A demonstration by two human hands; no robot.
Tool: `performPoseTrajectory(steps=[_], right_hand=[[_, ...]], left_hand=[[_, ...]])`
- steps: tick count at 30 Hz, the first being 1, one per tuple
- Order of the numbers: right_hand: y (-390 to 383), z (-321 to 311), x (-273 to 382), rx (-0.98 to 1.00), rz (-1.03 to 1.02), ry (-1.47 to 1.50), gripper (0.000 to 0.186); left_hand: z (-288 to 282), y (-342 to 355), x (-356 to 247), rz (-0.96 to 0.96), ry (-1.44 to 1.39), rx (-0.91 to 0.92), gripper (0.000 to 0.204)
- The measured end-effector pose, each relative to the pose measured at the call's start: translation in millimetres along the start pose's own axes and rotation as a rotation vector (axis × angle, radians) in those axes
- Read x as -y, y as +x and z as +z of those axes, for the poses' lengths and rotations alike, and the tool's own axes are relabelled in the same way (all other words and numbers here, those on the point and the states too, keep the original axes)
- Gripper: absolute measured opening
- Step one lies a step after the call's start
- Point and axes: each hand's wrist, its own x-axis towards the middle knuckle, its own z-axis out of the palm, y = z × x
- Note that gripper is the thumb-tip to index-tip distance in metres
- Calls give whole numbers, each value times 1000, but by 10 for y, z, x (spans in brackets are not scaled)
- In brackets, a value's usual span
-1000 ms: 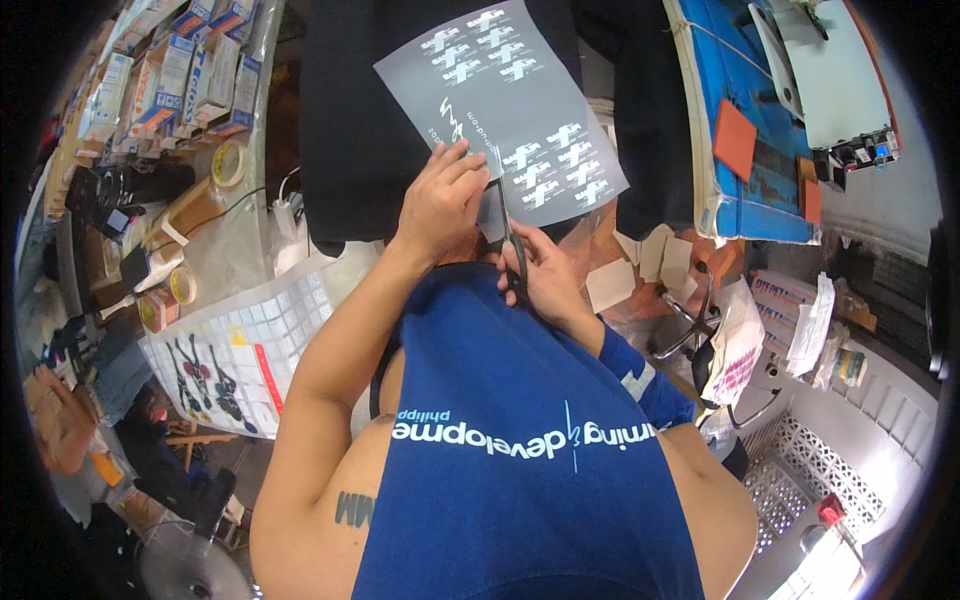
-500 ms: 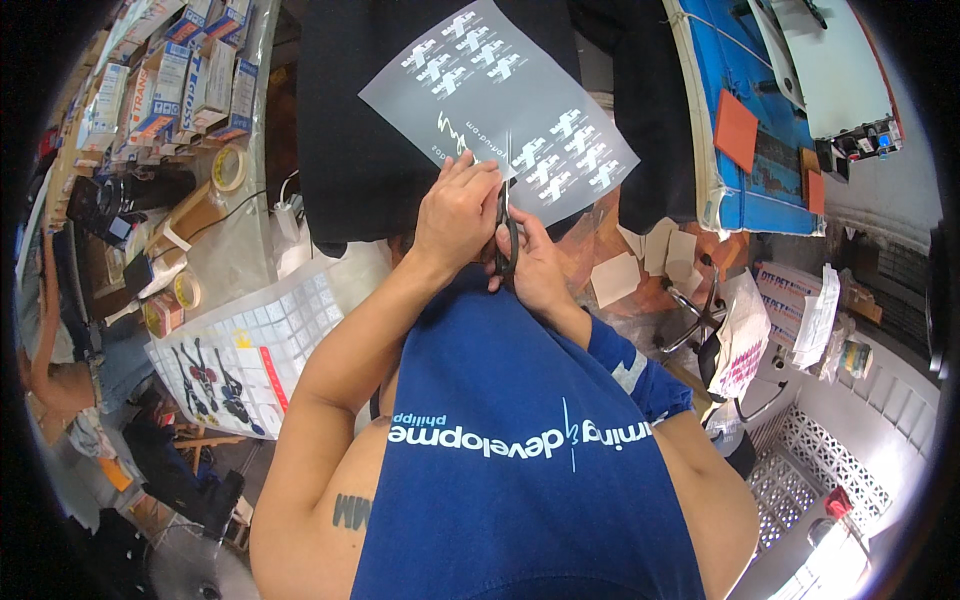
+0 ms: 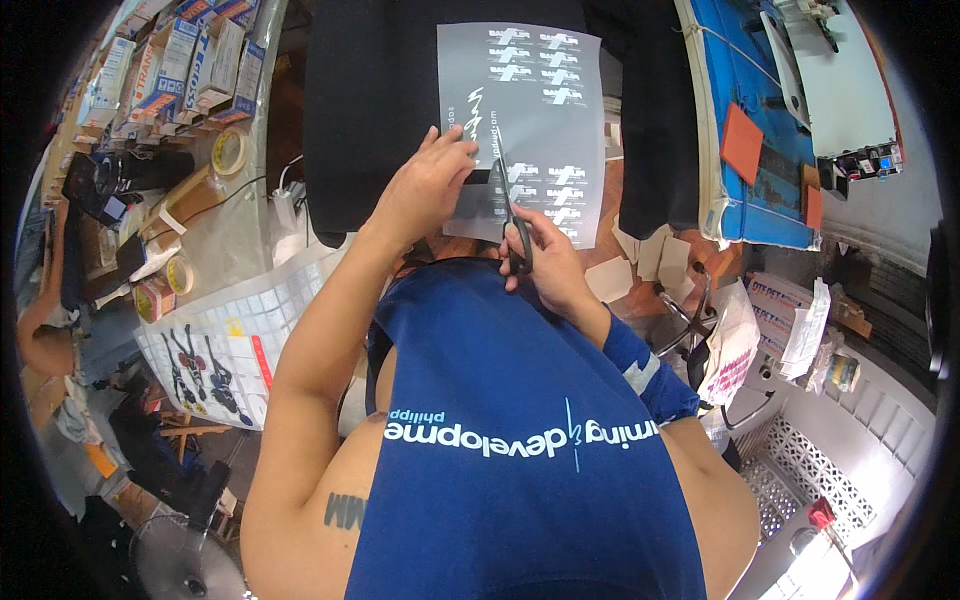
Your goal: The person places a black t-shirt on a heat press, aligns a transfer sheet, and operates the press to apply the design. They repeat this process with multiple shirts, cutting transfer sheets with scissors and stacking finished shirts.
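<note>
A translucent grey sheet (image 3: 545, 130) printed with rows of white logos and some pale script lies over black fabric (image 3: 375, 90). At its lower left part, my left hand (image 3: 425, 185) is closed on the sheet, fingers curled by the script. My right hand (image 3: 550, 262) grips black-handled scissors (image 3: 519, 247), fingers in the loops. Their blades point away from me and lie in the sheet between the script and the lower logos. A cut from the near edge shows dark fabric beside the blades.
Boxes (image 3: 165, 85) and tape rolls (image 3: 229, 152) crowd the left bench. A blue table (image 3: 745, 95) with orange pieces (image 3: 741, 145) stands at the right. Below it are paper scraps (image 3: 650, 250) and a chair base (image 3: 700, 300). A fan (image 3: 190, 560) sits lower left.
The sheet has turned from a slant to nearly straight and shifted slightly nearer. My left hand moved left and a little nearer, while the scissors stay in my right hand, now tilted leftward.
</note>
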Motion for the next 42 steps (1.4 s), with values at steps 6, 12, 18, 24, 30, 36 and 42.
performPoseTrajectory(steps=[6, 12, 18, 24, 30, 36, 42], right_hand=[[56, 46, -69, -20, -45, -18, 53], [64, 56, -41, -45, -43, -65, 54], [59, 61, -28, -48, -42, -70, 55], [41, 58, -31, -56, -15, -73, 56], [82, 81, 15, -76, -15, -101, 56], [279, 80, 110, -79, -65, -87, 54], [263, 67, 108, -99, -65, -144, 52]], left_hand=[[75, -32, -78, -50, 8, -41, 9], [72, -30, -64, -43, 6, -47, 10], [56, -29, -62, -58, -4, -29, 11], [72, -34, -51, -60, -11, -43, 11], [77, -47, -34, -61, -43, -56, 10], [52, -74, -34, -67, -124, -63, 11], [36, -78, -33, -81, -149, -58, 13]])
